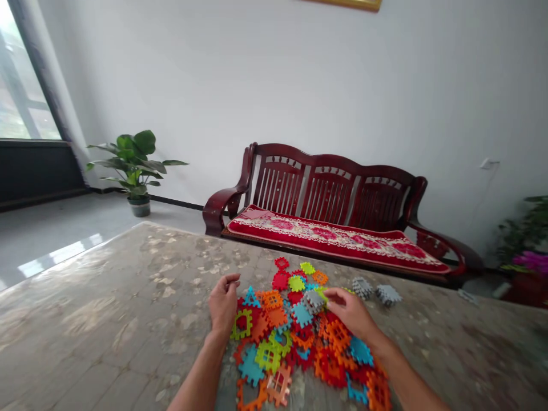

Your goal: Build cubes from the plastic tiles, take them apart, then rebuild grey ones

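A heap of toothed plastic interlocking tiles in red, orange, lime, blue and grey lies on the table in front of me. My left hand (223, 302) is at the heap's left edge, fingers loosely curved and apart, holding nothing visible. Near it are a blue triangular tile (251, 298) and a lime frame tile (242, 324). Over the heap's right side, my right hand (350, 311) has its thumb and fingertips closed at the edge of some grey interlocking tiles (314, 301). A round lime tile (296, 283) and a blue tile (302, 315) lie close by.
Two stacks of grey tiles, a nearer-to-hand stack (362, 288) and a farther stack (389, 294), stand right of the heap. The table (107, 319) has a patterned cover. Beyond it is a wooden bench (329, 194) with a red cushion; a potted plant (139, 204) stands at left.
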### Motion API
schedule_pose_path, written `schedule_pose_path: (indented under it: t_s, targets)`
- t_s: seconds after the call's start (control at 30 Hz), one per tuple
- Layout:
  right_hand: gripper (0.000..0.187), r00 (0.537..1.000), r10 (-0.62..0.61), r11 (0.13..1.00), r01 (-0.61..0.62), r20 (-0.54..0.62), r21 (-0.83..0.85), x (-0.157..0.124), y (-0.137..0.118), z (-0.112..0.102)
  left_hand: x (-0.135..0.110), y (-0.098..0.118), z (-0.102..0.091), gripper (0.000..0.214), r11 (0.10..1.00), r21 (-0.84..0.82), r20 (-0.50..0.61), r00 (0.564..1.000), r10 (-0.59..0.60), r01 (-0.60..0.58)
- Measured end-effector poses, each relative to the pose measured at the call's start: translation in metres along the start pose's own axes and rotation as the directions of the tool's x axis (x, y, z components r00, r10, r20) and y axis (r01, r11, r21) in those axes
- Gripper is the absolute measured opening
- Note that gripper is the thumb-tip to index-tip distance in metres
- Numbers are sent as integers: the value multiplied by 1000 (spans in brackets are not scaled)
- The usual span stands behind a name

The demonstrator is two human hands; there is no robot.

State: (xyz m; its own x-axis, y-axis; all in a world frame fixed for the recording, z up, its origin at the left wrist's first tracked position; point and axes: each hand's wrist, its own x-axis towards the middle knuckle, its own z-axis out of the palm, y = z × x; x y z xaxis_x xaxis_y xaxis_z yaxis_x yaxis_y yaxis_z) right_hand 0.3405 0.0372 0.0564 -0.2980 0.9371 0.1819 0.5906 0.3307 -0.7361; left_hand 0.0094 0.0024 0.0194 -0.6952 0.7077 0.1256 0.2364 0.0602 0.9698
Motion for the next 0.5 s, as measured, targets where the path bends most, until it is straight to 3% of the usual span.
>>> schedule_pose_path:
  t_s: [0.07, 0.17, 0.37, 0.5]
  targets:
    - [30, 997, 63, 998, -63, -42, 15, 3, 10, -3, 0, 0, 0, 33, 1000, 8, 9, 1000, -3, 3]
    - [29, 998, 46, 995, -51, -53, -89, 6, 12, -1, 0, 1, 0, 34, 1000, 28, 6, 1000, -14, 14]
    - [34, 997, 45, 900, -65, -55, -431, 6, -17, 17, 0, 3, -1, 32, 1000, 23, -13, 1000, 9, -9]
    - [43, 996, 84, 842, -84, -25, -534, 7, -26, 26, 0, 4, -1, 32, 999, 32, -12, 1000, -9, 9]
